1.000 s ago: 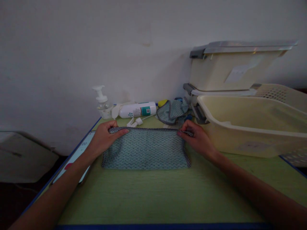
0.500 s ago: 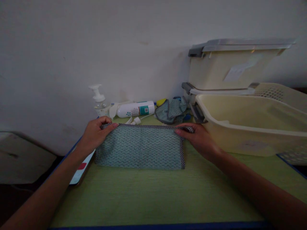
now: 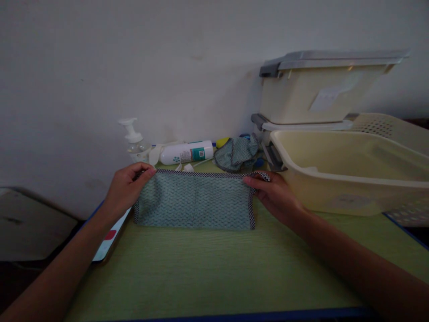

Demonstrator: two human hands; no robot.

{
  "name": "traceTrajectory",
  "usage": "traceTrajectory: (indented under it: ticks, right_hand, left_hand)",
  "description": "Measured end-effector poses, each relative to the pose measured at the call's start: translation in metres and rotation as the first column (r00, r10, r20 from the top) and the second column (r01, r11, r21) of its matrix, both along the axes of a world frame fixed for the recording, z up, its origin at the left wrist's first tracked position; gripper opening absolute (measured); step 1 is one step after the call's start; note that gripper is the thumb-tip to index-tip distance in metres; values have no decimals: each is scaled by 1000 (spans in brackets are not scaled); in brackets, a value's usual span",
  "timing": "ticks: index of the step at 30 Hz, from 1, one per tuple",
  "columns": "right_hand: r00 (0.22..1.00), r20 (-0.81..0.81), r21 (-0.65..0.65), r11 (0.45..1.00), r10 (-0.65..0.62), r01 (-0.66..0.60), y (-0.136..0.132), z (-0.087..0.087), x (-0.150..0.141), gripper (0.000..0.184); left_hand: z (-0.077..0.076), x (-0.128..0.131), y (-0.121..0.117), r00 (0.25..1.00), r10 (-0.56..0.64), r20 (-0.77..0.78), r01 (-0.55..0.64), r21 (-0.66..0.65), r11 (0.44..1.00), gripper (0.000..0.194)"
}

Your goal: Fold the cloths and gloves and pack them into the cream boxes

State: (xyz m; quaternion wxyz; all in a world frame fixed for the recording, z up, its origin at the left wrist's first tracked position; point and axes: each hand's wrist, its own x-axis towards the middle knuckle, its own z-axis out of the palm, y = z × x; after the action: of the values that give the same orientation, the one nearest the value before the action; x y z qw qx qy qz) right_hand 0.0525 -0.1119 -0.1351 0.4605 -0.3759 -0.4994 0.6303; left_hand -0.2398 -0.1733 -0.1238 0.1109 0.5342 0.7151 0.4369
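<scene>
A blue-green textured cloth (image 3: 196, 201) with a black-and-white checked border is stretched between my two hands above the table. My left hand (image 3: 129, 183) pinches its upper left corner, thumb in front. At the upper right corner, my right hand (image 3: 275, 190) grips the border, thumb on the near side and the other fingers partly hidden behind. The cloth's lower edge hangs toward the green tabletop (image 3: 214, 273); whether it touches is hard to tell.
Along the wall are a pump bottle (image 3: 136, 141), a white bottle on its side (image 3: 186, 152) and a crumpled cloth (image 3: 236, 154). To the right stand an open cream bin (image 3: 335, 192) and a lidded box (image 3: 315, 94). A phone (image 3: 110, 239) lies by my left forearm.
My left hand has shifted slightly left and up along the cloth's edge. The cloth's lower edge sits a little higher. My right hand keeps its hold; the whole view has shifted slightly.
</scene>
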Motion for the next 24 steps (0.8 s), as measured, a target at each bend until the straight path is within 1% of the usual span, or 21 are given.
traceTrajectory:
  ticks: [3,6,8,10,11,13,14,15,16,18,20,22,24]
  right_hand:
    - [995,80,35,998,-52,49,1,-3,1,27]
    - [989,133,102,994,-60,47,2,-4,2,29]
    - [980,190,154,988,-53,23,3,-3,3,27]
    - [948,311,262,965,-67,-17,4,-4,5,23]
    - [915,390,347,937,-106,-40,5,-5,6,21]
    - [806,551,520,844,-217,-129,6,-8,8,21]
    - [743,615,578,792,-263,-199,5,-10,9,22]
    - [682,669,607,747,-295,-273,5,-12,10,25]
    - [623,717,611,713,-313,-344,4,-13,10,29]
    - [517,784,589,673,-343,-447,2,-15,11,36]
    - [438,810,578,657,-391,-483,0,-15,11,42]
    - [388,812,582,644,-435,-496,0,-14,11,45]
    - [370,804,594,625,-465,-506,1,-14,11,50]
  left_hand:
    - [1,1,0,1000,6,6,-6,-18,1000,19]
    - [3,2,-1,1000,14,9,-13,-55,998,22]
    - [3,3,-1,999,-21,-32,18,-106,994,25]
    - [0,3,0,991,-84,-107,66,-156,985,28]
    - [-3,4,0,981,-120,-151,92,-180,979,29]
    - [-9,5,2,952,-179,-247,122,-231,965,32]
    - [-13,7,2,932,-204,-300,126,-262,957,33]
    - [-16,9,2,905,-232,-356,124,-301,946,33]
    - [-19,11,2,874,-250,-418,106,-338,935,34]
    - [-24,15,2,801,-274,-533,51,-395,917,35]
    - [-27,18,0,736,-283,-615,-5,-422,906,35]
    - [-28,20,-2,697,-274,-663,-47,-423,905,35]
    - [-27,21,-4,671,-236,-703,-70,-377,924,34]
